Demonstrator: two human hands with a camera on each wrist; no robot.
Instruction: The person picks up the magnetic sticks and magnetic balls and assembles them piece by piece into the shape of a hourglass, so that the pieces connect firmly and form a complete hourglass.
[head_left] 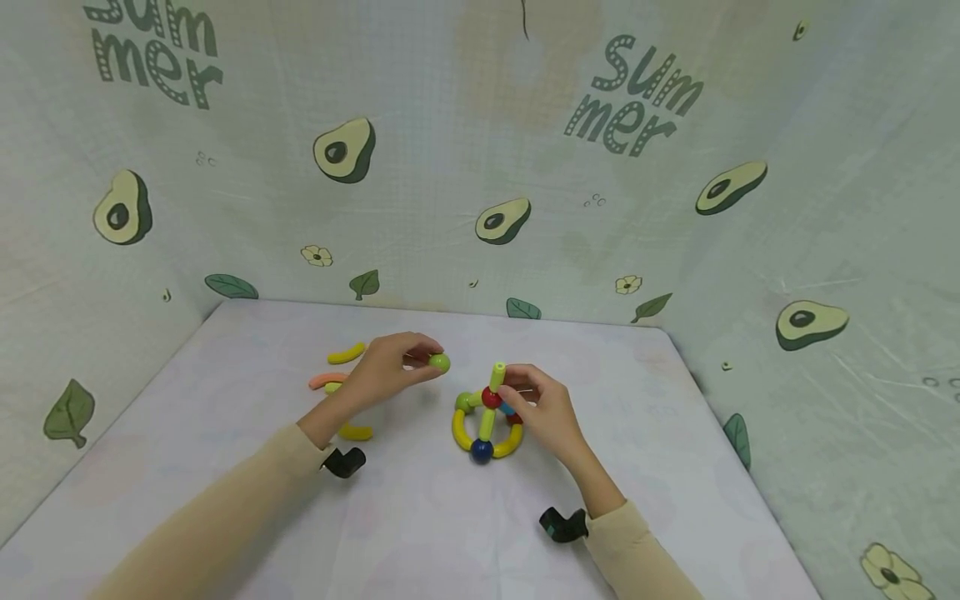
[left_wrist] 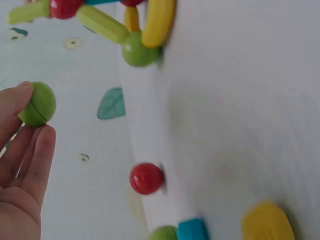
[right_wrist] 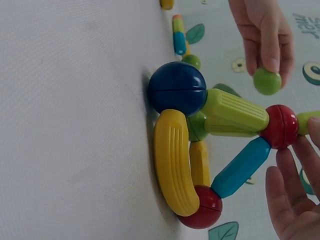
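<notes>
the left hand (head_left: 388, 365) pinches a green ball (head_left: 440, 362) left of the frame (head_left: 461, 431) whose top red ball (head_left: 491, 398) the right hand (head_left: 551, 412) grips

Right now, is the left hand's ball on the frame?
Off: the left hand holds the green ball, visibly apart from the frame.

Soft, muted light casts faint shadows, and the left wrist view looks blurred.

head view looks forward and down from above; closer, sideways-turned wrist views share the held green ball (right_wrist: 267, 81).
</notes>
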